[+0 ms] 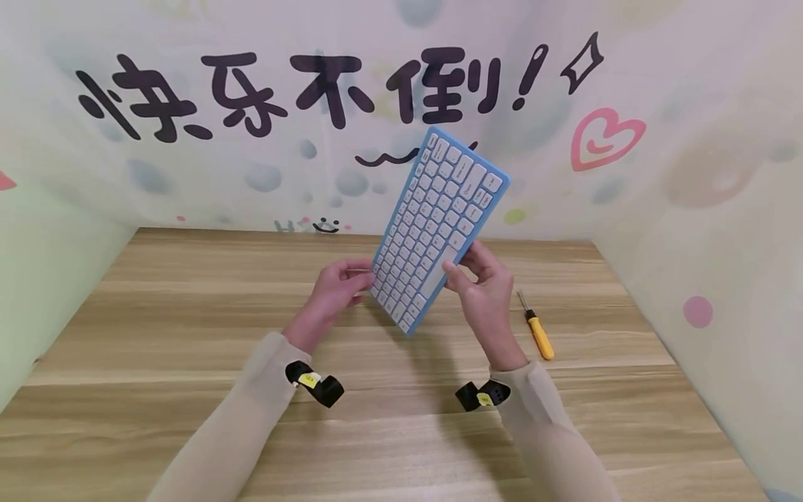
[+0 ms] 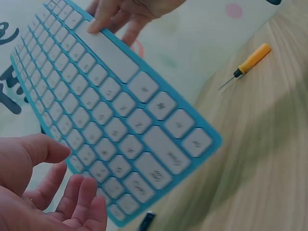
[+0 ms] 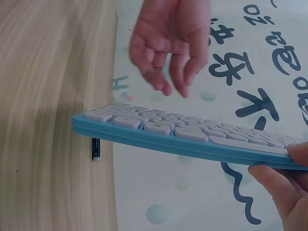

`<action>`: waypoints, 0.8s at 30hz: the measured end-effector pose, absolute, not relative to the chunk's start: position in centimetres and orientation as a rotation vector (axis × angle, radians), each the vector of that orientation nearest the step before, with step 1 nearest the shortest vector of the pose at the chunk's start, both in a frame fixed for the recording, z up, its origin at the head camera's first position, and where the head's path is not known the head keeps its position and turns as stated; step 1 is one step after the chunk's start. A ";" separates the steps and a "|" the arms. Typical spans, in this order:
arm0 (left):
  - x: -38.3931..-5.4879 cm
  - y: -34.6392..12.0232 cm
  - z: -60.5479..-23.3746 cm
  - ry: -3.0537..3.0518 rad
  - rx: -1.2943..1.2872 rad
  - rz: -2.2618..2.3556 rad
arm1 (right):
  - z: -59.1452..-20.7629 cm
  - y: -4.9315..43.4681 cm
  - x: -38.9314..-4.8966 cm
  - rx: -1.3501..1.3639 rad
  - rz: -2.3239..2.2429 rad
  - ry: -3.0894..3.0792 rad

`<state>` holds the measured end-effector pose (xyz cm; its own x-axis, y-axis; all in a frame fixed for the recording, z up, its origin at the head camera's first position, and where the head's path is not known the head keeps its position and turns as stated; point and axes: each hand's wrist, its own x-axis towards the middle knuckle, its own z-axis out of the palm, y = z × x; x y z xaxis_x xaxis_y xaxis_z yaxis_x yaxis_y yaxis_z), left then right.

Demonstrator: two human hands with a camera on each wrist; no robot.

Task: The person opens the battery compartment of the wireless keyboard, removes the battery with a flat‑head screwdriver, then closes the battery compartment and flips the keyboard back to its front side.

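Observation:
A light-blue keyboard point(image 1: 433, 216) with white keys is held up tilted above the table. My right hand point(image 1: 486, 289) pinches its long edge by the space bar, thumb on the key side and fingers behind. My left hand point(image 1: 339, 289) is beside the opposite long edge, fingers loosely bent. In the right wrist view a gap shows between the left hand point(image 3: 171, 48) and the keyboard point(image 3: 159, 132); nothing is in its grasp. The left wrist view shows the keys close up, with the left fingertips near the keyboard's edge.
A screwdriver point(image 1: 539, 335) with a yellow handle lies on the wooden table point(image 1: 188, 335), right of the right hand. A small dark cylinder, apparently a battery point(image 3: 96, 149), lies near the table's back edge, hidden by the keyboard in the head view. A printed cloth point(image 1: 251, 174) hangs behind.

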<state>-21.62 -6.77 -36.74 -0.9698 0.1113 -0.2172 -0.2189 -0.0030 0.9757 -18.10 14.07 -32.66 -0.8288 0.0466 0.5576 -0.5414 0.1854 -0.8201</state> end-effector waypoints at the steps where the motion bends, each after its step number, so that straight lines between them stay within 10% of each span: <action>1: -21.6 -6.7 -37.2 2.031 -0.127 2.073 | -32.9 14.2 -18.4 0.470 1.688 -1.995; 24: -20.8 -4.9 -41.8 1.551 -0.311 2.509 | -31.4 13.1 -18.9 0.515 1.713 -1.899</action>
<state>-20.84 -4.88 -41.77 -0.9628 0.0389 -0.2675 -0.2566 -0.4420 0.8595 -18.89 13.13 -31.43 -0.7888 0.0661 0.6111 -0.6011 0.1249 -0.7894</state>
